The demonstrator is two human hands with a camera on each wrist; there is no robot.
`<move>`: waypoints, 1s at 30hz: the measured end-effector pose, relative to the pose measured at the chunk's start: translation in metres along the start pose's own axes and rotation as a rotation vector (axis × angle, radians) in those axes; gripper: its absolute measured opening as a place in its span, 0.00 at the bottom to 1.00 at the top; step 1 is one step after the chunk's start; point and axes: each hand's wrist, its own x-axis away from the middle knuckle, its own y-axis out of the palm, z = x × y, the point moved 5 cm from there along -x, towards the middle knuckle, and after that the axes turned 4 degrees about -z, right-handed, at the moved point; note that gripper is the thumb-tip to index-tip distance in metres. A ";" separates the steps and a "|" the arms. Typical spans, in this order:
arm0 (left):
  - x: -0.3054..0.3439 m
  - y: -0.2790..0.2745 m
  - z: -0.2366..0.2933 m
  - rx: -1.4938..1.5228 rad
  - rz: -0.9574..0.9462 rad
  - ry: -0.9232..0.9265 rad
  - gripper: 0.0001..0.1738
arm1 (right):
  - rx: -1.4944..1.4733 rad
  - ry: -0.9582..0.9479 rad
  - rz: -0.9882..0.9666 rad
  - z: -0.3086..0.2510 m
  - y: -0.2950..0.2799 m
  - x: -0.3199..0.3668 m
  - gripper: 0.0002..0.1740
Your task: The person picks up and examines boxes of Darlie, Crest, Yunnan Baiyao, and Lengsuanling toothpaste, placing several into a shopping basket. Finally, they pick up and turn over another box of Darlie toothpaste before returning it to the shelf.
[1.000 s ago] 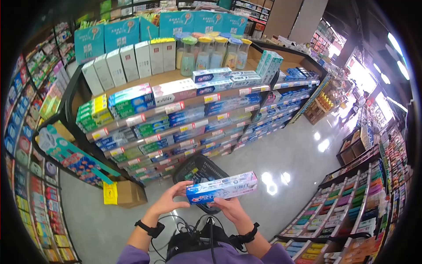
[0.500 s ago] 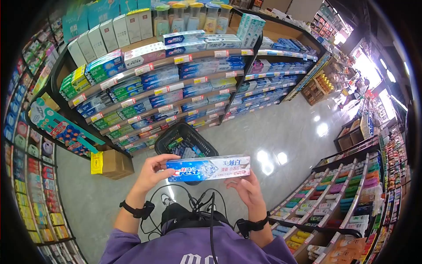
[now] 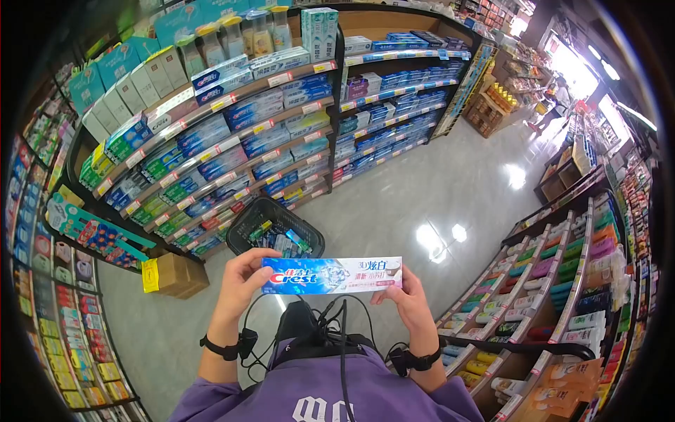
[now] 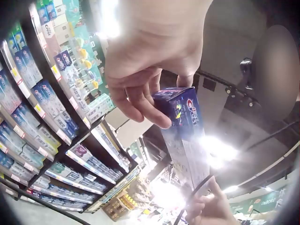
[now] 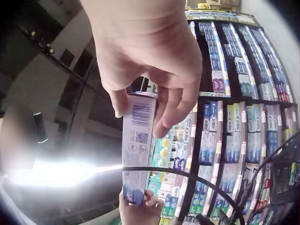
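A long blue-and-white Crest toothpaste box [image 3: 334, 274] is held level in front of the body, its printed front facing up toward the head. My left hand [image 3: 240, 281] grips the blue end between thumb and fingers. At the white end, my right hand [image 3: 408, 302] pinches the box with thumb and fingers. In the left wrist view, the fingers [image 4: 154, 112] lie along the box's blue end. The right wrist view shows a barcode side of the toothpaste box [image 5: 138, 136] below the right hand [image 5: 150, 51].
A black shopping basket [image 3: 306, 224] with several packages stands on the floor beyond the box. Behind it runs a curved shelf unit [image 3: 232, 146] of toothpaste boxes. A cardboard carton [image 3: 186, 274] sits at left; a sloping rack [image 3: 541, 299] of colourful goods is at right. Cables hang at the waist.
The toothpaste box has been rolled so its front faces the head camera. My right hand has shifted from beneath it to its right end. The shelves have slid left in view.
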 end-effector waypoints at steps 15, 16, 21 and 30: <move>-0.015 0.056 -0.028 0.007 0.159 0.009 0.19 | 0.271 -0.060 0.011 -0.014 -0.007 -0.005 0.51; -0.021 0.059 -0.025 -0.011 0.147 -0.013 0.21 | 0.244 -0.088 0.018 -0.016 -0.009 -0.009 0.53; -0.061 0.068 -0.026 -0.015 0.036 0.147 0.34 | 0.225 -0.184 0.020 -0.032 -0.029 -0.036 0.64; -0.109 0.073 -0.010 0.067 0.011 0.314 0.58 | 0.333 -0.354 -0.072 -0.062 -0.061 -0.081 0.79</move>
